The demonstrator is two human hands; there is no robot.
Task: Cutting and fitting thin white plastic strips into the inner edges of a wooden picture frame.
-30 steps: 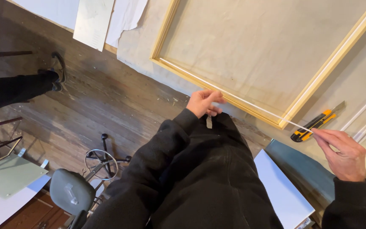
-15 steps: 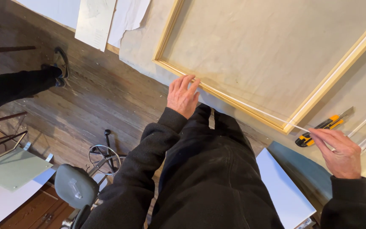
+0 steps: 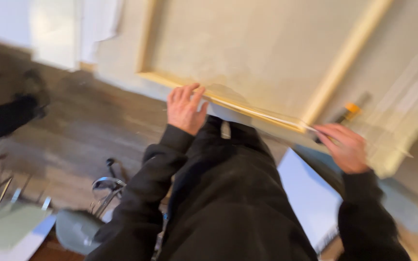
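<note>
Flat-palmed, the left hand (image 3: 185, 108) presses open on the near rail of the large pale wooden stretcher frame (image 3: 228, 102) lying on beige canvas cloth (image 3: 402, 92); it grips nothing. At the frame's near right corner, the right hand (image 3: 345, 147) curls loosely; motion blur hides whether it pinches the thin pale strip running along that rail. Just beyond it lies an orange-and-black utility knife (image 3: 347, 113). Steady downward pressure from both hands would likely keep the rail from shifting. Open room lies leftward over the dark plank floor (image 3: 88, 125); a grey stool (image 3: 76, 229) stands below.
</note>
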